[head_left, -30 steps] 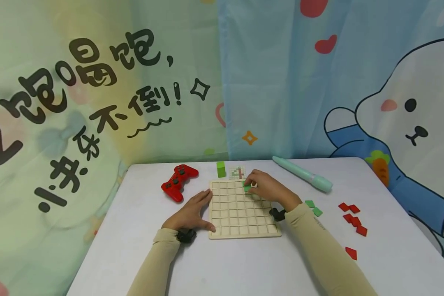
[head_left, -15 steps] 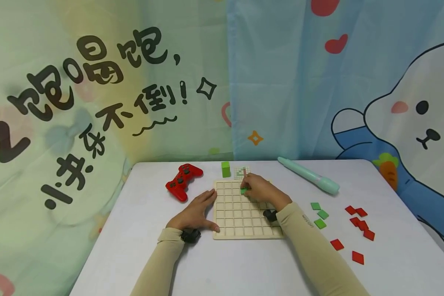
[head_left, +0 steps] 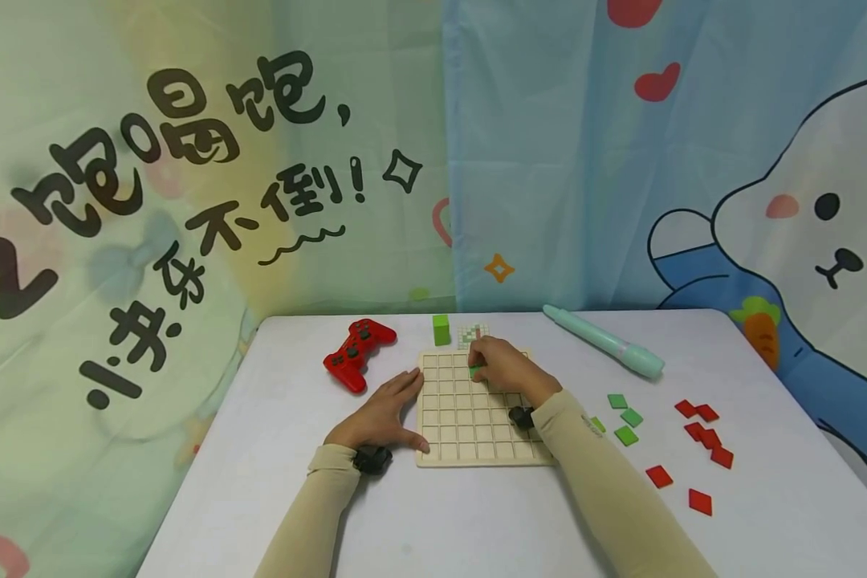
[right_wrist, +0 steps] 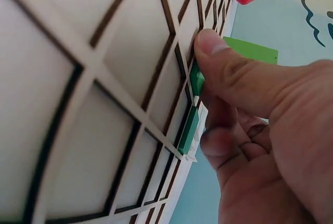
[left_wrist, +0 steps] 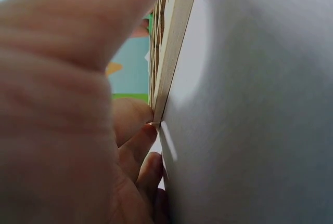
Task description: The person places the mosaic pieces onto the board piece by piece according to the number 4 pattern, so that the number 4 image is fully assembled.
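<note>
A pale wooden board (head_left: 448, 433) with a raised grid lies mid-table. My left hand (head_left: 381, 417) rests along its left edge, fingers spread, with the thumb at the near left corner. In the left wrist view, fingertips (left_wrist: 139, 115) touch the board's side (left_wrist: 174, 42). Over the far part of the grid, my right hand (head_left: 509, 369) pinches a small green tile (head_left: 474, 372). The right wrist view has the thumb against that green tile (right_wrist: 196, 80) at a grid cell; the other fingers are partly hidden. Another green tile (right_wrist: 189, 130) sits in a neighbouring cell.
Behind the board are a green block (head_left: 441, 330) and a small grid pattern card (head_left: 470, 335). A red game controller (head_left: 357, 353) lies at back left, a mint-coloured pen-shaped object (head_left: 607, 341) at back right. Loose green tiles (head_left: 626, 436) and red tiles (head_left: 700, 502) lie right.
My right hand has shifted slightly left across the grid with a green tile, and its forearm now uncovers more loose tiles. The left hand stays at the board's edge. The head view has shifted slightly.
</note>
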`<act>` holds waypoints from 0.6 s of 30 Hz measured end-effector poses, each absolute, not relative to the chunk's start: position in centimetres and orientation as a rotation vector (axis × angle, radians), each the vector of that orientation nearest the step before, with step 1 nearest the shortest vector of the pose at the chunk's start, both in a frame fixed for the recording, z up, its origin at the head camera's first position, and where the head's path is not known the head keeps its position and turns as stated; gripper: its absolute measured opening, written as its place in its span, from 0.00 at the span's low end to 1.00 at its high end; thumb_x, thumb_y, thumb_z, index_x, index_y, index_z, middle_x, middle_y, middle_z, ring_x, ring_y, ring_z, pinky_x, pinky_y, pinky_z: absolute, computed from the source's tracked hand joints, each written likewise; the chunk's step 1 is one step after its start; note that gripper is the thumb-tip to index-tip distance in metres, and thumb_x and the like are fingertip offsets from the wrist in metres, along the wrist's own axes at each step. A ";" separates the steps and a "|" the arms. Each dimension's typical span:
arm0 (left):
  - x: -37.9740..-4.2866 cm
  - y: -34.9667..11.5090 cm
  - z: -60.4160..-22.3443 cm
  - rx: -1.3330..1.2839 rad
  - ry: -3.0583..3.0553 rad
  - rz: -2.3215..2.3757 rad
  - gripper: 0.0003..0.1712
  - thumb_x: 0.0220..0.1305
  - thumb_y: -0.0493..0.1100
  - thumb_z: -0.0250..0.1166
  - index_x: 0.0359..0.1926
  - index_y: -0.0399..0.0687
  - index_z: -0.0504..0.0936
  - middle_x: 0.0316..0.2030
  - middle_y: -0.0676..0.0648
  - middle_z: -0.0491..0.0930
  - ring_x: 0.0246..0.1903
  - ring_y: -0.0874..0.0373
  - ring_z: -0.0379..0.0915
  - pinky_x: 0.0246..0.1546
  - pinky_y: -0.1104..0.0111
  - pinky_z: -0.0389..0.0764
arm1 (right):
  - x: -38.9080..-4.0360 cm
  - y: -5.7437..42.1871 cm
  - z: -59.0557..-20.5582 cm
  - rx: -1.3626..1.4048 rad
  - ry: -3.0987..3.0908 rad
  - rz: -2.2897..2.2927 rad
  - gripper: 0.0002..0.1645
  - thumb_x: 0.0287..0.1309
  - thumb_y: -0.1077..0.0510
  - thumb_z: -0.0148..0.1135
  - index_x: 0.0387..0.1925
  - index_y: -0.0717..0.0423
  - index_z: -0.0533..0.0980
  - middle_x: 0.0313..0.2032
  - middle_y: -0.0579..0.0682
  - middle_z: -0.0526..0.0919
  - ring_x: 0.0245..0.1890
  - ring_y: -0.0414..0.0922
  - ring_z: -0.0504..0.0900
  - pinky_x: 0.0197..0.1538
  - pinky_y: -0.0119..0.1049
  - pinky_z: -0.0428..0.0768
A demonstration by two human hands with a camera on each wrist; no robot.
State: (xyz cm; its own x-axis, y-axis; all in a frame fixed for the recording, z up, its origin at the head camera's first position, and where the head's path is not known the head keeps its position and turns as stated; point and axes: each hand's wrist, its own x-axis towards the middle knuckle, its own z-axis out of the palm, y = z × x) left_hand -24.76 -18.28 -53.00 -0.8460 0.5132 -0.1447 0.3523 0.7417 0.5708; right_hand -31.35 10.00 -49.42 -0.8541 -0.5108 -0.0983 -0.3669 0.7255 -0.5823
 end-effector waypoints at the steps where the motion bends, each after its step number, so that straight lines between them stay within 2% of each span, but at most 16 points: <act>1: -24.8 -18.3 -53.0 0.672 2.650 0.778 0.73 0.49 0.62 0.85 0.86 0.50 0.51 0.88 0.49 0.46 0.87 0.43 0.40 0.85 0.44 0.54 | -31.4 10.0 -49.4 -0.692 2.678 -0.829 0.10 0.66 0.63 0.72 0.45 0.57 0.80 0.46 0.53 0.84 0.50 0.50 0.85 0.56 0.47 0.85; 6: -24.9 -17.9 -53.1 0.672 2.649 0.755 0.73 0.50 0.63 0.84 0.86 0.50 0.51 0.88 0.49 0.45 0.87 0.44 0.40 0.85 0.44 0.56 | -30.8 10.9 -49.3 -0.686 2.701 -0.842 0.15 0.68 0.62 0.71 0.54 0.60 0.80 0.51 0.56 0.84 0.53 0.52 0.84 0.58 0.48 0.85; 10: -24.9 -17.6 -52.9 0.682 2.647 0.774 0.72 0.50 0.62 0.84 0.86 0.50 0.52 0.88 0.49 0.46 0.87 0.43 0.40 0.85 0.43 0.56 | -29.5 13.2 -48.5 -0.674 2.757 -0.938 0.17 0.73 0.61 0.66 0.59 0.61 0.79 0.54 0.58 0.82 0.49 0.50 0.81 0.52 0.47 0.83; 14: -24.9 -17.6 -52.7 0.687 2.642 0.775 0.71 0.51 0.62 0.84 0.86 0.49 0.52 0.88 0.48 0.46 0.87 0.43 0.40 0.85 0.43 0.54 | -27.6 16.9 -47.5 -0.622 2.870 -1.083 0.15 0.76 0.60 0.63 0.59 0.59 0.81 0.54 0.57 0.84 0.46 0.48 0.82 0.48 0.43 0.83; 18: -24.8 -18.1 -52.6 0.676 2.647 0.767 0.71 0.51 0.61 0.84 0.86 0.47 0.52 0.87 0.47 0.46 0.87 0.42 0.41 0.85 0.43 0.54 | -25.5 20.5 -47.6 -0.459 2.949 -1.173 0.13 0.76 0.59 0.63 0.57 0.55 0.83 0.51 0.55 0.87 0.43 0.47 0.83 0.44 0.37 0.81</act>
State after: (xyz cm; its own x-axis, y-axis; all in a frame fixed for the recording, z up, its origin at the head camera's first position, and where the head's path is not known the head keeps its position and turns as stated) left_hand -24.75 -18.08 -52.63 -0.8433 0.5150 -0.1537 0.3531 0.7464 0.5641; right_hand -25.51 20.52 -47.59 -0.9570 -0.2393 0.1643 -0.2867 0.6918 -0.6627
